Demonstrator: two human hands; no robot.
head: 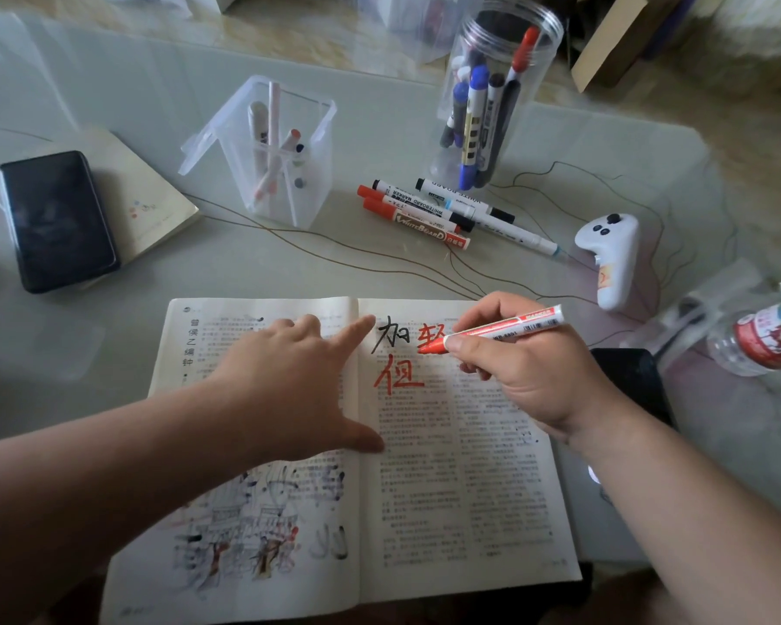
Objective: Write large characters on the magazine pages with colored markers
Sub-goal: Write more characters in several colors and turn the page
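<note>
An open magazine (pixel 461 489) lies flat in front of me on the table. At the top of its right page stand a black character (pixel 391 336) and two red characters, one (pixel 431 333) beside the black one and one (pixel 400 376) below. My right hand (pixel 528 372) grips a red marker (pixel 501 331), its tip on the upper red character. My left hand (pixel 298 381) presses flat on the left page with straight fingers, the index finger reaching across the fold toward the black character.
Loose whiteboard markers (pixel 424 209) lie behind the magazine. A square clear pen box (pixel 285 146) and a round clear jar of markers (pixel 483 101) stand further back. A phone (pixel 57 218) rests on a booklet at left. A white controller (pixel 612 259) and a bottle (pixel 763 336) sit right.
</note>
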